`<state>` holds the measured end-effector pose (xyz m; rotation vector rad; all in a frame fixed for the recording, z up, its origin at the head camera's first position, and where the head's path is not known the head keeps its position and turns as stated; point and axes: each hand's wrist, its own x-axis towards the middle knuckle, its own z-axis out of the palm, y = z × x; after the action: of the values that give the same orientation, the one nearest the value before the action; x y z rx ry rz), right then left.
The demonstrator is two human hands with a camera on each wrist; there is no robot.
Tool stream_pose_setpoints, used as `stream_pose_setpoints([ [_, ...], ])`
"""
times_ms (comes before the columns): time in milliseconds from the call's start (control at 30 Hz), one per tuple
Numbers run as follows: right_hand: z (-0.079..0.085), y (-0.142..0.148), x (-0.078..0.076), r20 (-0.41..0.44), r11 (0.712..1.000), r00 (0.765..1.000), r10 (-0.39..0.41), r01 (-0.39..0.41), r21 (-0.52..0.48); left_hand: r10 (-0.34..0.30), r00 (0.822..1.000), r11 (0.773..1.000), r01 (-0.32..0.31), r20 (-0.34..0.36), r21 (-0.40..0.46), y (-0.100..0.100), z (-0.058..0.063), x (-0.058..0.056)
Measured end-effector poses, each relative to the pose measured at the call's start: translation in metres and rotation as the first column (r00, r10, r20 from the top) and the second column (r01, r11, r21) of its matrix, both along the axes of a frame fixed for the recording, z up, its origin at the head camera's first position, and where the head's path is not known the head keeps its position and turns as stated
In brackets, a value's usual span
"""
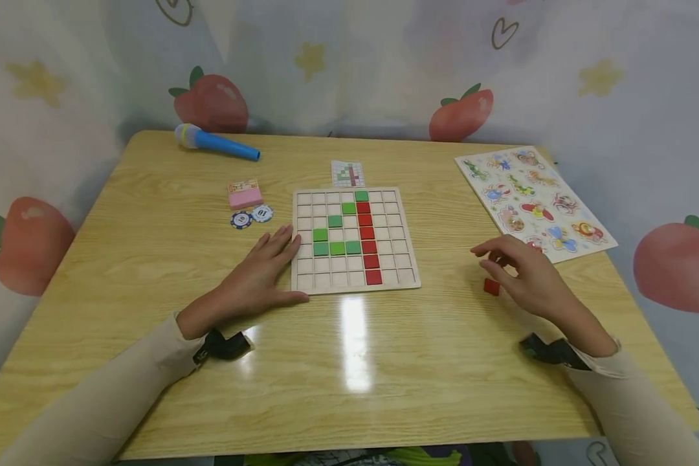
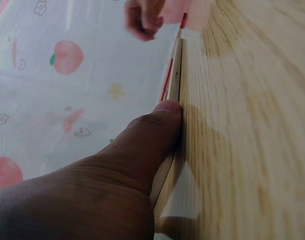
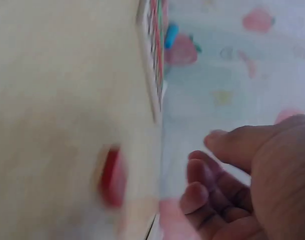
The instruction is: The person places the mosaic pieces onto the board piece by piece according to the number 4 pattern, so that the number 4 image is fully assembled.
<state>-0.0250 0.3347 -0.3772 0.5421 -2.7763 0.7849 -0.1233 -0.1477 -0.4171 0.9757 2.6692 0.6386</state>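
A wooden grid board (image 1: 387,259) lies mid-table, with red tiles (image 1: 369,247) down one column and several green tiles (image 1: 337,248) to their left. My left hand (image 1: 256,275) rests at the board's left edge, fingers spread; in the left wrist view its thumb (image 2: 152,132) lies along the board's side. My right hand (image 1: 527,275) hovers just above a loose red tile (image 1: 492,287) on the table, right of the board. In the right wrist view the fingers are loosely bent with a gap to the thumb, and the red tile (image 3: 113,178) lies apart from them.
A small pattern card (image 1: 347,174) lies behind the board. Left of it are a pink-and-orange box (image 1: 245,194), two poker chips (image 1: 241,220) and a blue toy microphone (image 1: 224,144). An animal picture board (image 1: 536,200) lies at the back right, close to the right hand.
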Motion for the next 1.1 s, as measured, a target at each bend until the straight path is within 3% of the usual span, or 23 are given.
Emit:
stream_pose_setpoints([
  [167, -0.015, 0.030, 0.022, 0.115, 0.999, 0.992, -0.046, 0.043, 0.030, 0.003, 1.000, 1.000, -0.003, -0.002, 0.001, -0.003, -0.003, -0.001],
  [333, -0.023, 0.031, 0.022, 0.095, 0.996, 0.995, -0.022, 0.014, 0.087, 0.002, 1.000, 1.000, -0.002, -0.006, 0.013, -0.005, -0.004, -0.002],
  [500, -0.017, 0.019, 0.013, 0.079, 0.993, 0.997, 0.016, -0.025, 0.116, -0.010, 1.000, 1.000, 0.010, -0.010, 0.020, -0.004, -0.005, -0.001],
  [667, 0.002, -0.018, -0.018, 0.041, 0.975, 0.985, 0.166, -0.171, 0.146, -0.010, 1.000, 1.000, 0.011, -0.018, 0.021, -0.002, -0.003, 0.000],
  [767, 0.012, -0.049, -0.044, 0.092, 0.953, 0.965, 0.246, -0.258, 0.158, -0.009, 1.000, 1.000, 0.009, -0.017, 0.021, -0.002, -0.001, 0.001],
  [933, 0.015, -0.091, -0.082, 0.238, 0.937, 0.933, 0.270, -0.312, 0.160, -0.014, 1.000, 1.000, 0.014, -0.019, 0.019, -0.001, 0.001, 0.000],
  [1100, 0.005, -0.110, -0.104, 0.287, 0.933, 0.916, 0.282, -0.331, 0.140, -0.012, 1.000, 1.000, 0.012, -0.013, 0.025, -0.002, 0.001, 0.001],
])
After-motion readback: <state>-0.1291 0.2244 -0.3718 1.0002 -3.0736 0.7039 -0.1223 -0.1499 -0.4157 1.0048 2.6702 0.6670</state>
